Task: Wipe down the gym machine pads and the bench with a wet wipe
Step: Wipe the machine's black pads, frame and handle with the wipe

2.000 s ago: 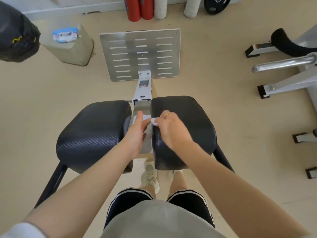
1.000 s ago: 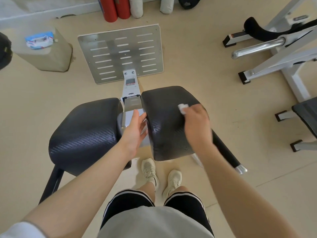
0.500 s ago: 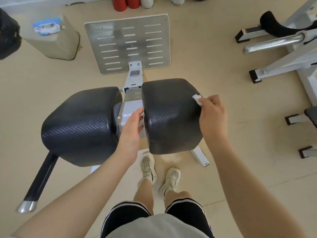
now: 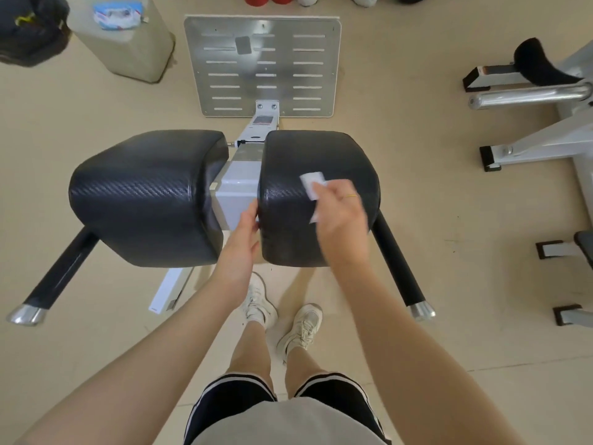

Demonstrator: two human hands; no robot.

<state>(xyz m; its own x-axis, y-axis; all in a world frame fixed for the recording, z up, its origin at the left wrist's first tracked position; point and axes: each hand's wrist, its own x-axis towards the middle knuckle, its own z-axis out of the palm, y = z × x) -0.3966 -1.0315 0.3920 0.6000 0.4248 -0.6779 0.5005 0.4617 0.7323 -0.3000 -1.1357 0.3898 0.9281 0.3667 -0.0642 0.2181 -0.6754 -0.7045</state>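
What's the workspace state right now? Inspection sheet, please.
Surface: beige floor.
Job's things: right pad under the wet wipe; left pad untouched by the hands.
Clutter: wipes pack on a bin; black bag.
Hands: right hand presses the wipe; left hand rests at the right pad's inner edge.
Cables: nothing seen.
Surroundings: metal footplate; white machine frame.

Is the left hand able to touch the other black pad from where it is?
Probably yes. The left hand sits in the gap between the pads, the left pad is right beside it, and nothing lies between them.
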